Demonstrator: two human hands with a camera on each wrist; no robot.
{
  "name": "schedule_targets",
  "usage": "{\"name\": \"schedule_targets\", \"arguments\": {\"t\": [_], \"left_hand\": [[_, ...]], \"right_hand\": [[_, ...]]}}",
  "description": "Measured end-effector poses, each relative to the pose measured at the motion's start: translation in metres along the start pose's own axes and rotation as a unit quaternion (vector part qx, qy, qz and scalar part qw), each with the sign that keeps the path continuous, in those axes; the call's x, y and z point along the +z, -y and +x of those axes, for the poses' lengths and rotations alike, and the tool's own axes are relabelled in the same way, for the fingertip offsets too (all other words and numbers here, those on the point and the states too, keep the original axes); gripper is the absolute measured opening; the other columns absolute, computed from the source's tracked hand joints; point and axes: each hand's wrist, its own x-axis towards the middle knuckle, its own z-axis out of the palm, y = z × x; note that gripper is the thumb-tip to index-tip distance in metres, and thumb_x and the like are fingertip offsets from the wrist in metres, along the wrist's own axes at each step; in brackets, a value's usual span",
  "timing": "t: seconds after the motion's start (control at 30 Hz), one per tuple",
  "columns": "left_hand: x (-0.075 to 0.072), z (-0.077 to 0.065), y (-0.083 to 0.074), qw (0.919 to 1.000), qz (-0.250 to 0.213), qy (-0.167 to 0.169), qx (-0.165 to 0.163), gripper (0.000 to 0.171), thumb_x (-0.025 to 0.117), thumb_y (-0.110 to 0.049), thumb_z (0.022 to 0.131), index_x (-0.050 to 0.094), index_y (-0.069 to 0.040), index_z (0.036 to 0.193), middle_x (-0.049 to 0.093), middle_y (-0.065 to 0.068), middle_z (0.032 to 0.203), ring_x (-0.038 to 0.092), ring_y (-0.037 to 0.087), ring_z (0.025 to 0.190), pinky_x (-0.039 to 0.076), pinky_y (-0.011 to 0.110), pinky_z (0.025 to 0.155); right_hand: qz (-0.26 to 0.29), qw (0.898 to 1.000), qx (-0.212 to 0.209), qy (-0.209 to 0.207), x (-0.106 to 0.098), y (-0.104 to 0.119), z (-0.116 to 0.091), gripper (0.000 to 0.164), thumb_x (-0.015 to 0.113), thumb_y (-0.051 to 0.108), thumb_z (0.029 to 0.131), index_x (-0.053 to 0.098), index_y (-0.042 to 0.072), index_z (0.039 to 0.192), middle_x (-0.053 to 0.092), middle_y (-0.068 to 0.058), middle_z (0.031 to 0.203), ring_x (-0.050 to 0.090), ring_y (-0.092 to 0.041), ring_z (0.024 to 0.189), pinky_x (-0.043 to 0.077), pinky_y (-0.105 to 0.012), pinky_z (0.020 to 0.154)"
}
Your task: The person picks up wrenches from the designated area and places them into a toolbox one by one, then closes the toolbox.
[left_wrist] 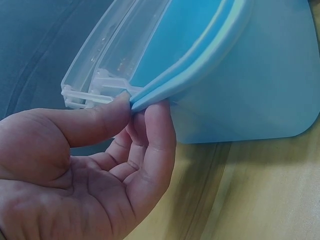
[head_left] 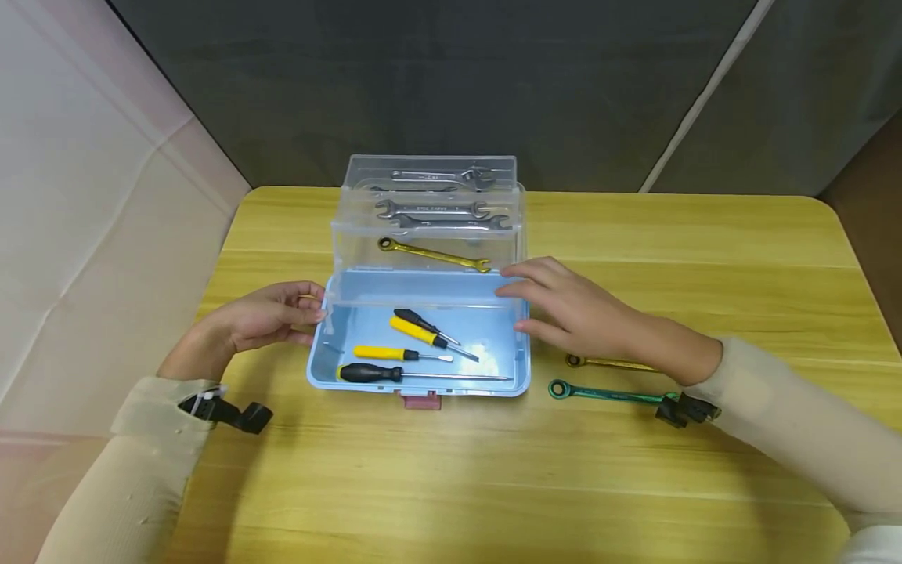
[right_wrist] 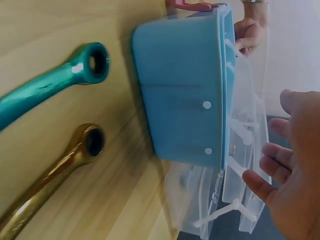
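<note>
A light blue toolbox (head_left: 419, 385) stands open on the table, its clear tiered trays (head_left: 344, 227) folded up at the back. My left hand (head_left: 276, 315) pinches the box's left rim between thumb and fingers, plain in the left wrist view. Over the right rim hovers my right hand (head_left: 564, 307), fingers spread and holding nothing. Inside the box lie several screwdrivers, among them a long black one (head_left: 369, 373) and a yellow one (head_left: 380, 352). Several silver wrenches (head_left: 431, 209) and a gold ratchet wrench (head_left: 433, 252) rest in the trays.
Right of the box, a green ratchet wrench (head_left: 606, 393) and another gold wrench (right_wrist: 55, 177) lie on the wooden table (head_left: 451, 486), partly beneath my right forearm. A dark reddish latch (head_left: 421, 402) sticks out at the box's front. A dark partition (head_left: 437, 86) rises behind the table.
</note>
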Motion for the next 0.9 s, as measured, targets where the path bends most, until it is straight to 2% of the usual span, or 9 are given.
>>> {"name": "schedule_targets", "arguments": {"t": [0.17, 0.5, 0.73, 0.9], "left_hand": [[-0.001, 0.000, 0.001, 1.0000, -0.003, 0.005, 0.003, 0.011, 0.054, -0.001, 0.104, 0.051, -0.006, 0.114, 0.062, 0.001, 0.099, 0.067, 0.016, 0.090, 0.060, 0.032, 0.082], [-0.001, 0.000, 0.002, 0.9999, -0.011, 0.008, 0.006, 0.012, 0.054, -0.001, 0.104, 0.051, -0.007, 0.114, 0.062, 0.000, 0.097, 0.067, 0.015, 0.090, 0.060, 0.032, 0.082], [-0.001, -0.001, 0.002, 0.9999, -0.010, 0.008, 0.007, 0.012, 0.055, -0.001, 0.104, 0.050, -0.006, 0.115, 0.062, 0.001, 0.098, 0.067, 0.015, 0.090, 0.060, 0.032, 0.082], [-0.001, -0.001, 0.001, 0.9999, -0.008, 0.008, 0.003, 0.013, 0.055, -0.001, 0.104, 0.049, -0.006, 0.115, 0.062, 0.001, 0.098, 0.067, 0.015, 0.090, 0.060, 0.032, 0.082]], "right_hand": [[-0.016, 1.000, -0.011, 0.015, 0.000, -0.002, -0.016, 0.052, 0.065, 0.029, 0.101, 0.050, 0.010, 0.147, 0.040, -0.012, 0.158, 0.034, -0.030, 0.145, 0.037, -0.053, 0.115], [-0.007, 0.999, 0.010, 0.034, -0.003, -0.004, -0.047, 0.071, 0.070, 0.029, 0.098, 0.035, 0.015, 0.158, 0.029, -0.008, 0.165, 0.027, -0.030, 0.149, 0.035, -0.056, 0.115], [0.004, 1.000, 0.025, 0.017, 0.001, -0.012, -0.072, 0.076, 0.075, 0.024, 0.094, 0.035, 0.015, 0.158, 0.029, -0.007, 0.164, 0.027, -0.031, 0.149, 0.036, -0.060, 0.113], [0.011, 0.998, 0.055, 0.014, 0.003, -0.020, -0.091, 0.079, 0.077, 0.025, 0.093, 0.034, 0.018, 0.159, 0.029, -0.006, 0.164, 0.027, -0.031, 0.149, 0.038, -0.062, 0.110]]}}
